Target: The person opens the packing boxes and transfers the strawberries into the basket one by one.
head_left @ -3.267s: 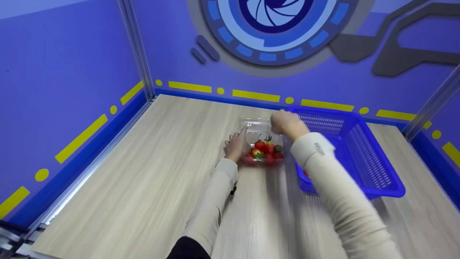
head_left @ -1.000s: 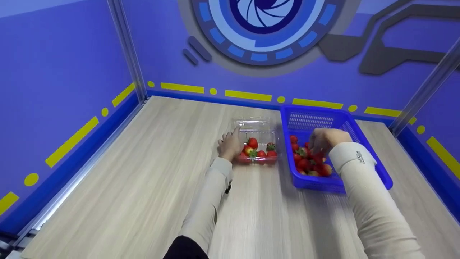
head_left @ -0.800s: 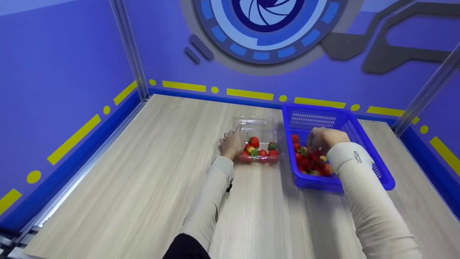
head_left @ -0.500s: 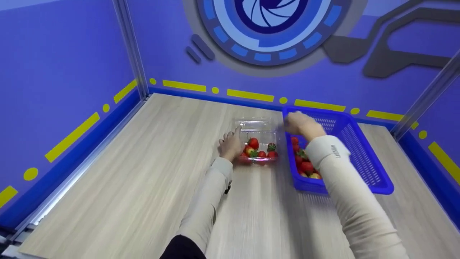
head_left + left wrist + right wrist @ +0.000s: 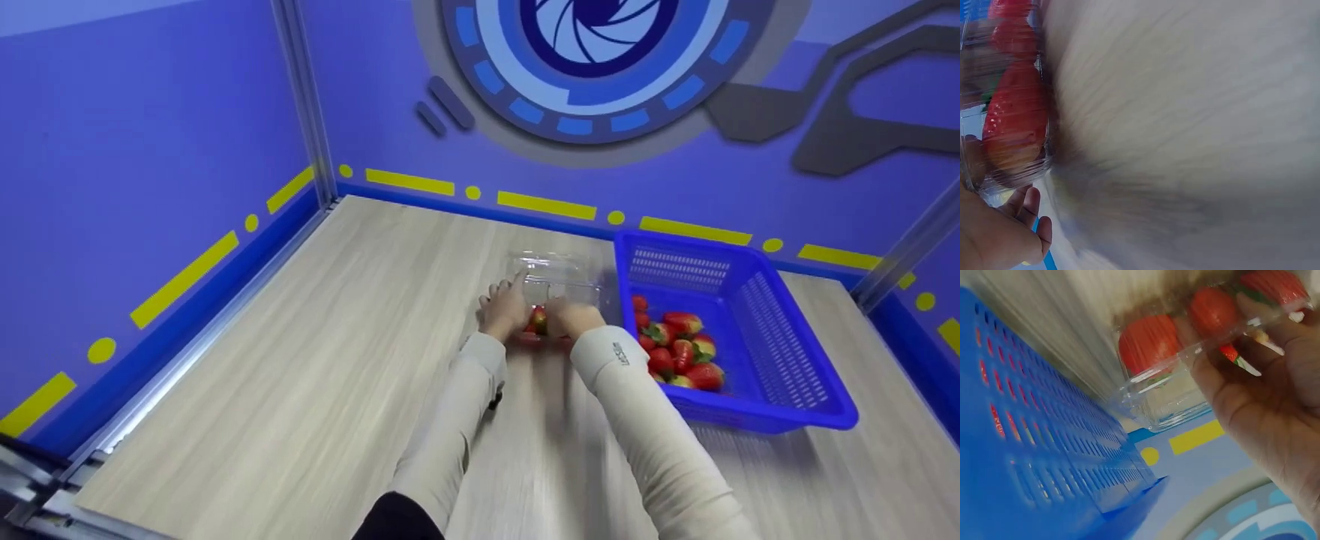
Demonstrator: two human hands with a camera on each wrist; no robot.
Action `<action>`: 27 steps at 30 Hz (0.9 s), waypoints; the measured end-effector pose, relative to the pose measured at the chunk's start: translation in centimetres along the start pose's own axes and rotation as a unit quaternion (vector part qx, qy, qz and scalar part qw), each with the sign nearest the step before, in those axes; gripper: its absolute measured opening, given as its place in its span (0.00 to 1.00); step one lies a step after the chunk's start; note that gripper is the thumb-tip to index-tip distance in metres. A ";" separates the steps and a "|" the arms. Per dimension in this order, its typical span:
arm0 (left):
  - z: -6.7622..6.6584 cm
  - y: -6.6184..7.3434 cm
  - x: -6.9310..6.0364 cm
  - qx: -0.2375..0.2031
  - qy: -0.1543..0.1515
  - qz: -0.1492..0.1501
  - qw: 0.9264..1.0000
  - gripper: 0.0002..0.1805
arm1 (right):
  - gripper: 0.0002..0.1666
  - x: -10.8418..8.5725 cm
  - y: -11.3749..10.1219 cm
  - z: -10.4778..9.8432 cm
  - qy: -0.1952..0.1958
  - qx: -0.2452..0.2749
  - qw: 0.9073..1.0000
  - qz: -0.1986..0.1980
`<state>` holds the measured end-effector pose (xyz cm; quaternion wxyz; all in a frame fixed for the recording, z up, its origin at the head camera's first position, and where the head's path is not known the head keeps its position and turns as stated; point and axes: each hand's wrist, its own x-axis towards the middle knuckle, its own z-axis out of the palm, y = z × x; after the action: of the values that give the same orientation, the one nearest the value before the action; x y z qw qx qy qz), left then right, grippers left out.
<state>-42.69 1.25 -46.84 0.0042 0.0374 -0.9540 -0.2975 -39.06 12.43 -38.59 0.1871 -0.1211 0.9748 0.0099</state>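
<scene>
The boxed strawberries (image 5: pixel 1150 346) lie beneath and beside the right hand (image 5: pixel 571 319), whose fingers reach into the clear box (image 5: pixel 577 291); whether they grip fruit cannot be determined. Good practice, in this inspector's judgement, is gentle low release to avoid bruising, with the left hand (image 5: pixel 505 309), fingers spread at the box's side, steadying it. Count: one box, at least three berries inside; rightward of the right hand, one blue basket (image 5: pixel 795 337), at least nine loose strawberries (image 5: pixel 682 354) visible.
</scene>
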 end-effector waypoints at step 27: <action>-0.2 -0.9 -0.4 -0.018 0.009 0.006 1.000 0.38 | 0.09 -4.3 9.8 -9.7 0.086 0.041 0.995 0.010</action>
<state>-42.21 0.46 -47.15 0.0151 0.0339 -0.9487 -0.3141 -41.04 22.27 -28.30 0.1069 -0.1043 0.9880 -0.0385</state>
